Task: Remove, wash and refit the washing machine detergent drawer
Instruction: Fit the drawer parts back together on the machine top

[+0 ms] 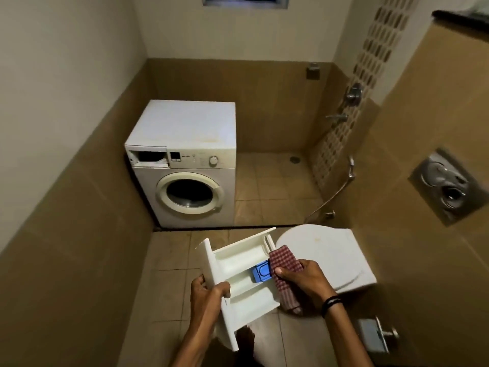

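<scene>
I hold the white detergent drawer point(238, 271) out of the machine, in front of me above the floor. My left hand point(207, 295) grips its front panel end. My right hand point(304, 279) presses a red checked cloth point(284, 274) against the drawer's rear end, beside the blue insert point(261, 272). The white washing machine point(185, 165) stands against the far wall, and its drawer slot point(150, 157) at the top left is open and dark.
A closed white toilet point(328, 258) sits just right of the drawer. Taps and a hose point(341, 117) hang on the right wall, with a flush plate point(447, 186) further right. A floor drain point(294, 159) lies beyond the machine. Tiled floor stretches between me and the machine.
</scene>
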